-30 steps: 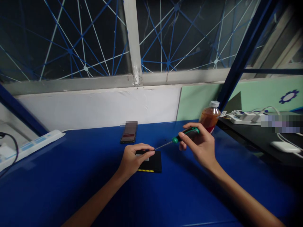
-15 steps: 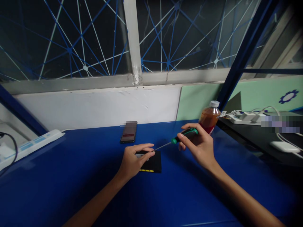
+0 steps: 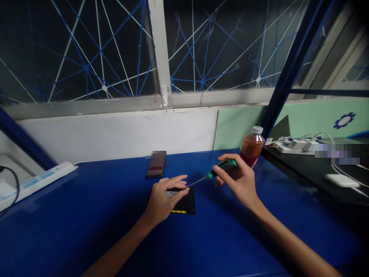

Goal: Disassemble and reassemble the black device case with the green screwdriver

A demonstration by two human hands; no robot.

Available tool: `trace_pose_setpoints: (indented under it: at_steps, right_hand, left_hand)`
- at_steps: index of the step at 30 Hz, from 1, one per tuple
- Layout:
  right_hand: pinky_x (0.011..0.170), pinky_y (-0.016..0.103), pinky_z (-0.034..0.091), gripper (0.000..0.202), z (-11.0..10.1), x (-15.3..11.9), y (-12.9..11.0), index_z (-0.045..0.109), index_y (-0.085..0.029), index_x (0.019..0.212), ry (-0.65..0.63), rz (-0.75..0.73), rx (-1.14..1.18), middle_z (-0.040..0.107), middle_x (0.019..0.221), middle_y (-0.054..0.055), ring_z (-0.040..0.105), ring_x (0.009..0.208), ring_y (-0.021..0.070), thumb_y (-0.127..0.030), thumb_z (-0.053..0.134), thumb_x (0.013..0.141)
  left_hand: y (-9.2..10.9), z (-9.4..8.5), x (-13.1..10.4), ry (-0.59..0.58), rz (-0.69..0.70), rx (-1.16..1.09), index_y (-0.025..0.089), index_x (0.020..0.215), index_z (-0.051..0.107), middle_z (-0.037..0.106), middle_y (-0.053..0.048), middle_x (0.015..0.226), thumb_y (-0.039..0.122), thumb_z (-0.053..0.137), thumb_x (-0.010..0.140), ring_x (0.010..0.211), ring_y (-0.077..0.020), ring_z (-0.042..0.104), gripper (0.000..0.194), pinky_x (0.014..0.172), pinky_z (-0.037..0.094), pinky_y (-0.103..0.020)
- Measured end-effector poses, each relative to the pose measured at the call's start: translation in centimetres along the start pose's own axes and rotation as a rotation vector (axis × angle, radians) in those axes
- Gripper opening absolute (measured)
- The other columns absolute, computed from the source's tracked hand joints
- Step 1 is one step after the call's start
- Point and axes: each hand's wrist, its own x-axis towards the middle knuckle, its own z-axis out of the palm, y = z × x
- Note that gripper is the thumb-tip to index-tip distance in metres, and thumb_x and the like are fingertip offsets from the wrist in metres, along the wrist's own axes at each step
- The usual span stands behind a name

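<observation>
My right hand (image 3: 238,179) is closed around the black and green handle of a screwdriver (image 3: 221,169). Its thin metal shaft slopes down to the left. At the shaft's tip, the thumb and fingers of my left hand (image 3: 165,196) pinch together, while the index finger stretches out above. Whether a small piece sits in that pinch is too small to tell. Beneath my left hand lies a flat black case (image 3: 188,202) with yellow marks along its near edge and a grey patch partly covered by the fingers.
A phone (image 3: 156,164) lies on the blue table (image 3: 184,246) behind the case. Beyond my right hand stands a drink bottle (image 3: 252,145). A white power strip (image 3: 43,181) runs along the left edge. At right, a black surface bears plugs, cables and a white adapter (image 3: 341,180).
The view has shifted slightly, so everything sits a little lower and further left. Both hands keep nearly the same pose around the screwdriver.
</observation>
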Motion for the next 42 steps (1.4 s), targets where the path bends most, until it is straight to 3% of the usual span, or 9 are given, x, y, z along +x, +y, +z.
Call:
trace_pose_setpoints:
  at_steps: [3,5,8,11,19,25,42]
  right_hand:
    - [0.043,0.025,0.048,0.026,-0.1,0.2,-0.1,0.053,-0.021,0.098,0.024,0.003,0.001,0.056,0.057,-0.005,0.056,0.042,0.0116,-0.029,0.068,0.079]
    - [0.043,0.026,0.049,0.026,-0.3,0.3,-0.2,0.054,-0.021,0.097,0.045,-0.004,-0.002,0.055,0.055,-0.006,0.056,0.042,0.0119,-0.029,0.069,0.079]
    - [0.044,0.027,0.05,0.025,-0.7,0.6,-0.2,0.055,-0.021,0.095,0.078,-0.024,-0.001,0.054,0.054,-0.006,0.056,0.041,0.0125,-0.03,0.07,0.078]
    - [0.045,0.029,0.051,0.024,-1.1,0.8,-0.2,0.055,-0.022,0.094,0.094,-0.035,0.006,0.055,0.054,-0.006,0.057,0.041,0.0133,-0.029,0.07,0.077]
    - [0.044,0.03,0.05,0.023,-1.5,1.2,-0.3,0.056,-0.023,0.092,0.172,-0.06,-0.025,0.057,0.052,-0.005,0.057,0.042,0.0145,-0.03,0.071,0.076]
    - [0.043,0.027,0.049,0.022,-1.6,1.4,-0.4,0.056,-0.022,0.09,0.201,-0.074,-0.043,0.059,0.054,-0.005,0.057,0.042,0.0133,-0.028,0.072,0.076]
    - [0.042,0.028,0.049,0.024,-0.9,0.9,-0.2,0.055,-0.023,0.092,0.172,-0.067,-0.027,0.058,0.051,-0.006,0.057,0.041,0.0146,-0.03,0.071,0.076]
  left_hand:
    - [-0.1,-0.1,-0.1,-0.075,0.036,0.078,0.031,0.133,0.046,0.068,-0.001,0.111,0.032,0.072,0.074,0.105,-0.0241,0.061,0.063,0.099,0.039,-0.046]
    - [-0.3,-0.2,-0.3,-0.14,0.077,0.16,0.033,0.138,0.037,0.063,-0.003,0.121,0.039,0.074,0.071,0.112,-0.0273,0.055,0.077,0.099,0.036,-0.049]
    - [-0.7,-0.1,-0.4,-0.275,0.164,0.254,0.034,0.138,0.037,0.056,-0.005,0.13,0.048,0.076,0.066,0.118,-0.0308,0.049,0.084,0.097,0.036,-0.051]
    - [-0.9,0.1,-0.4,-0.344,0.221,0.296,0.033,0.136,0.041,0.055,-0.007,0.131,0.046,0.076,0.067,0.118,-0.0314,0.049,0.079,0.095,0.037,-0.051]
    - [-0.4,-0.6,-0.3,-0.229,0.165,0.206,0.03,0.132,0.047,0.057,-0.007,0.129,0.043,0.077,0.066,0.119,-0.0323,0.049,0.074,0.1,0.034,-0.056]
    - [0.1,-1.9,0.1,-0.117,0.041,0.012,0.025,0.13,0.051,0.055,-0.009,0.131,0.039,0.076,0.068,0.121,-0.0315,0.049,0.069,0.102,0.041,-0.05]
    - [0.6,-1.9,-0.1,-0.137,0.069,-0.026,0.028,0.128,0.054,0.055,-0.007,0.131,0.034,0.075,0.068,0.124,-0.0339,0.046,0.064,0.105,0.035,-0.056]
